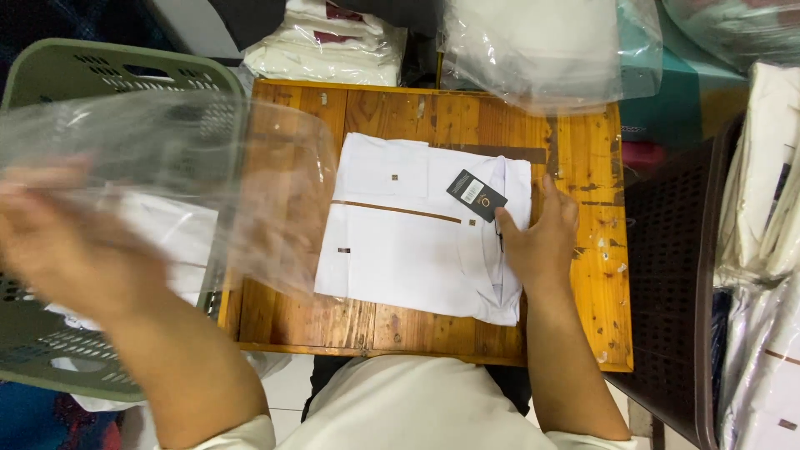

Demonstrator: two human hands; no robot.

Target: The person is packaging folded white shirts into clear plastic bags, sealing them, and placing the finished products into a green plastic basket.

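Shirt (408,242) lies folded flat mid desk (600,275), black tag (476,194) on collar end; right hand (537,237) rests on it, fingers loosely spread. Left hand (62,242), blurred, fingers closed on clear plastic bag (208,175) over green basket (75,71). Best to hold the mouth wide and pin the shirt flat

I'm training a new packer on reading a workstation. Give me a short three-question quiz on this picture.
1. True or false: the folded white shirt lies on the wooden table.
2. What does the left hand hold up? A) clear plastic bag B) scissors C) tape roll
3. Fill in: the right hand rests on the shirt's edge beside a dark ____.

Key: 1 true; 2 A, the clear plastic bag, held over the green basket; 3 tag.
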